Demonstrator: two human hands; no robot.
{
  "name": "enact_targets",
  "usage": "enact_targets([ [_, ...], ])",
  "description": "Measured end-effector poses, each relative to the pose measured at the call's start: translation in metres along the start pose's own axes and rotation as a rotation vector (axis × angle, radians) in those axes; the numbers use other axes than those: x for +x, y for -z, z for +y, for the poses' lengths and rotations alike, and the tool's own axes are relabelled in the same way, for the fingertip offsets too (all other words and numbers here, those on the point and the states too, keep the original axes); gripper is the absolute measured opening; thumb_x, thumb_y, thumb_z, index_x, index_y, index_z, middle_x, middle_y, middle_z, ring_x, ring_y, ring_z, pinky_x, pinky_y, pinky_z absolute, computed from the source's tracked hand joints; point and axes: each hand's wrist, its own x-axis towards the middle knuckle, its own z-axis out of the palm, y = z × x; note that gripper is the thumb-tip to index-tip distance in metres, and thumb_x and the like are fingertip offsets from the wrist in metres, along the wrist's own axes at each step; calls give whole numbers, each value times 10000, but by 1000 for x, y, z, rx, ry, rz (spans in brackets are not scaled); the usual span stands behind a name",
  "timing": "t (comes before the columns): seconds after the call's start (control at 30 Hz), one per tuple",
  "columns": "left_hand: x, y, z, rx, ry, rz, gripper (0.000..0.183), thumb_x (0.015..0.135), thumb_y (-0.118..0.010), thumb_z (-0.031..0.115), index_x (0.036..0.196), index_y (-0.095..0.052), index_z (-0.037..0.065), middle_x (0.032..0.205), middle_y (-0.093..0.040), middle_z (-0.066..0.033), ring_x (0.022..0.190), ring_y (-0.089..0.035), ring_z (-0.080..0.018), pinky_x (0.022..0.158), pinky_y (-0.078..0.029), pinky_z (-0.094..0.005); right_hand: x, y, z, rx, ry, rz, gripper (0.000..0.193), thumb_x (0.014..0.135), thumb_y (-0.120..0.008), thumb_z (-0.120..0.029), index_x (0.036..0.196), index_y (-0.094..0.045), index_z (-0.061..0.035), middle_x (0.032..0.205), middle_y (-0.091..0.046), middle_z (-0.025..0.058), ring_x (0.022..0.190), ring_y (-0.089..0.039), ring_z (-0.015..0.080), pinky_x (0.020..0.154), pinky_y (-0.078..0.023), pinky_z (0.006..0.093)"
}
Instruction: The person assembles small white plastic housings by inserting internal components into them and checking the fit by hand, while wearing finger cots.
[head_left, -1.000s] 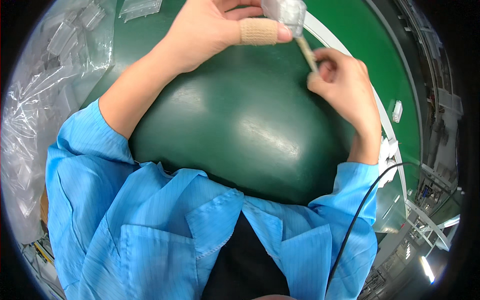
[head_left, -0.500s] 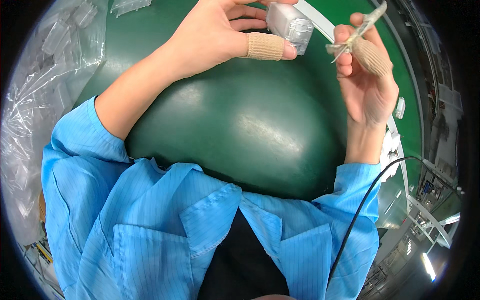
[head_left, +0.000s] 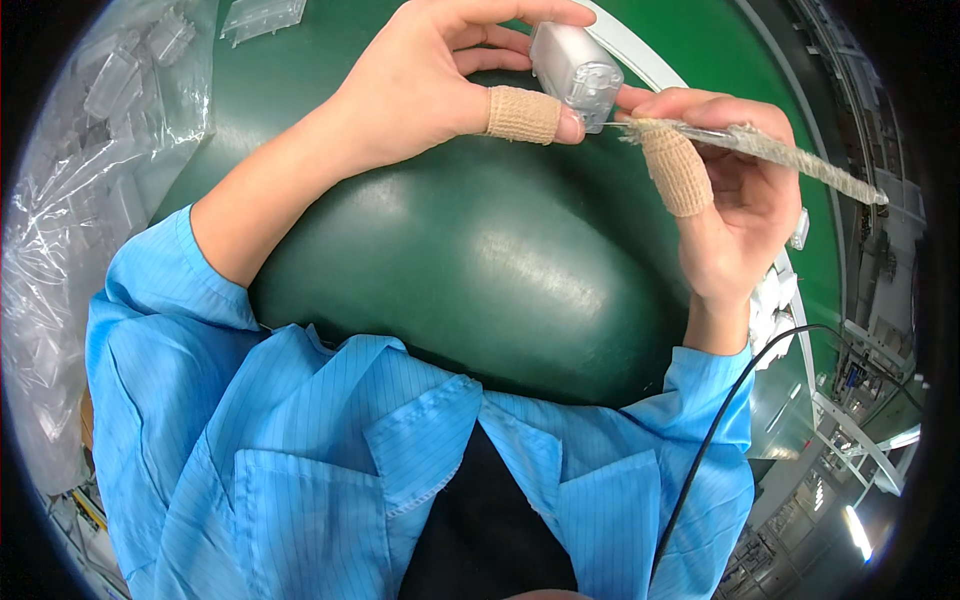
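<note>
Between the thumb and fingers of my left hand is a clear, box-shaped plastic part, its detailed end turned toward my right. My right hand pinches a thin tool wrapped in pale, frayed material. The narrow tip of that tool reaches the lower right edge of the plastic part; whether it touches cannot be made out. Both thumbs wear tan ribbed finger covers. The wrapped handle points out to the right, past my fingers.
A clear bag of similar plastic parts stands on the left. Another clear part lies at the upper left of the dark green table. White pieces sit by my right wrist, and a black cable crosses my right sleeve.
My right hand has turned and come left, bringing the tool's tip to the plastic part. The handle now points right instead of up. My left hand has moved slightly down with the part.
</note>
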Motion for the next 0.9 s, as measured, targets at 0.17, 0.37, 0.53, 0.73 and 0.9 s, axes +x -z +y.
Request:
enact_targets([
  [0.17, 1, 2, 2, 5, 7, -6, 690, 675, -800, -44, 1298, -514, 25, 1161, -538, -61, 1063, -559, -160, 974, -449, -317, 3, -1, -5, -41, -33, 0, 298, 826, -644, 21, 1072, -476, 16, 1012, -610, 222, 990, -621, 338, 885, -505, 456],
  [0.37, 14, -20, 45, -126, 689, 388, 676, 668, -830, 54, 1269, -526, -5, 1126, -566, -98, 1034, -578, -195, 984, -440, -362, 1, -4, -9, -179, -60, -26, 296, 827, -633, 50, 1072, -470, 25, 1016, -603, 232, 983, -622, 348, 877, -515, 465],
  [0.53, 3, -20, 29, 79, 563, 346, 604, 655, -834, 67, 1218, -618, 102, 1114, -601, -56, 1026, -592, -169, 960, -463, -313, -4, -10, 9, -127, 230, 29, 300, 791, -661, 90, 1030, -482, 63, 982, -610, 203, 947, -645, 320, 857, -552, 438],
  [0.73, 7, -21, 31, 84, 579, 348, 621, 658, -829, 59, 1235, -606, 113, 1123, -571, -52, 1019, -586, -169, 987, -452, -318, -9, -9, 9, -10, 142, 99, 298, 805, -641, 101, 1031, -451, 54, 997, -600, 224, 966, -635, 327, 876, -539, 448],
  [0.9, 11, -22, 40, 210, 575, 319, 820, 625, -841, 81, 1358, -477, 137, 1196, -535, -71, 1117, -534, -201, 1021, -429, -354, -3, 0, 3, 215, -59, 148, 302, 814, -651, 71, 1038, -459, 11, 973, -624, 192, 942, -642, 286, 861, -532, 401],
])
